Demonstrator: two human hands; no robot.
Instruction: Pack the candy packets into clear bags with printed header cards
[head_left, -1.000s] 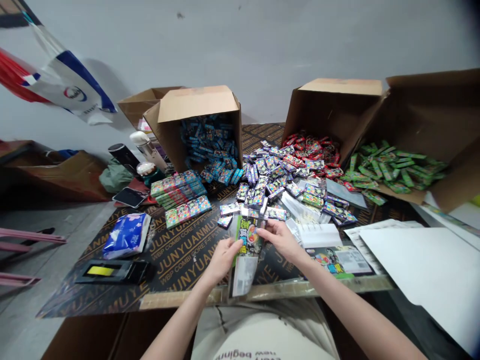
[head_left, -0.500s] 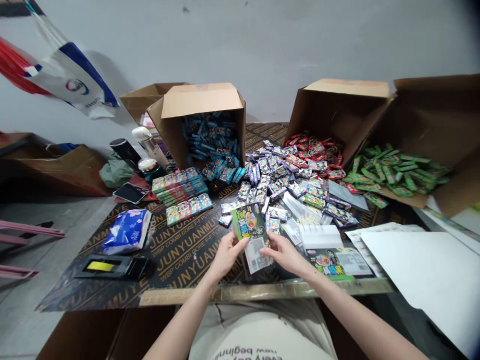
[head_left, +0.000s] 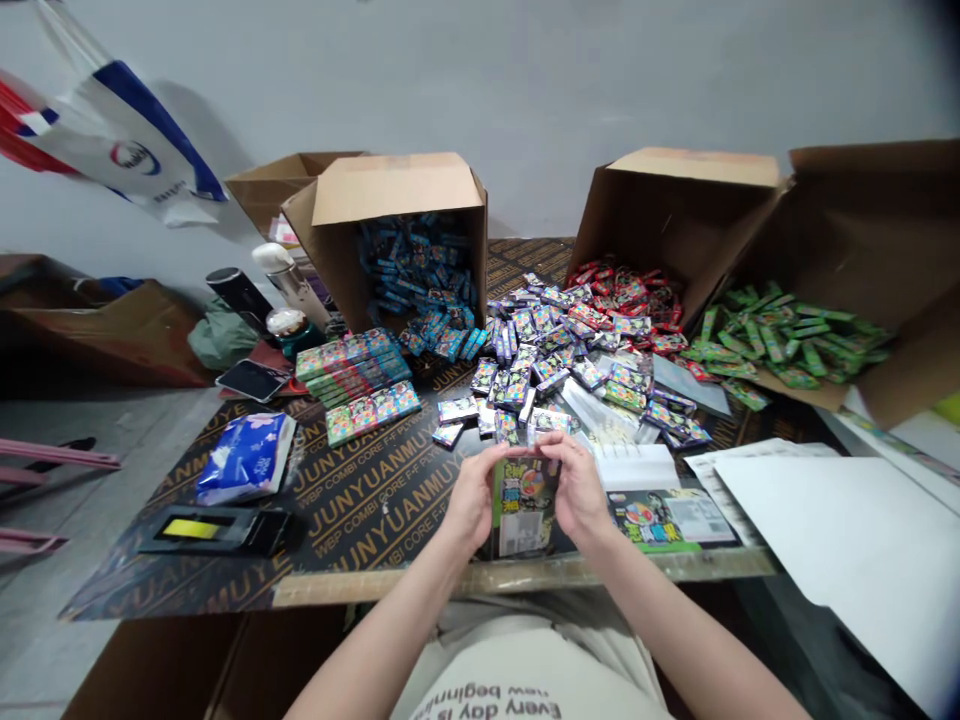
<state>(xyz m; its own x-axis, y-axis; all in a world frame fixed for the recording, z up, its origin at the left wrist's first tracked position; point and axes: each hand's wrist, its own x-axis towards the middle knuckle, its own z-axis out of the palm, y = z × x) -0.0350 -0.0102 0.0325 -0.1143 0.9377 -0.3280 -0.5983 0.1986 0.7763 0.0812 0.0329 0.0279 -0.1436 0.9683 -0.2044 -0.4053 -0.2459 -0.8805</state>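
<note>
At the table's front edge I hold a printed carton (head_left: 523, 505), black and green with a pale label panel. My left hand (head_left: 478, 497) grips its left side and my right hand (head_left: 579, 488) its right side, with fingers meeting along its far edge. Whether the carton is folded flat or opened out I cannot tell. Beside my right hand lies another printed carton (head_left: 649, 518) with a white flap. Just beyond my hands is a loose pile of small purple-and-white packs (head_left: 525, 365).
Tipped cardboard boxes hold blue packs (head_left: 420, 270), red packs (head_left: 630, 292) and green packs (head_left: 787, 335). Stacked packs (head_left: 356, 370), a blue tissue pack (head_left: 247, 457) and a black tape dispenser (head_left: 214, 530) stand left. White sheets (head_left: 832, 530) lie right.
The carton has come nearer to me and turned straighter. Both hands have shifted to its far edge, where their fingers now come together. The view has shifted slightly.
</note>
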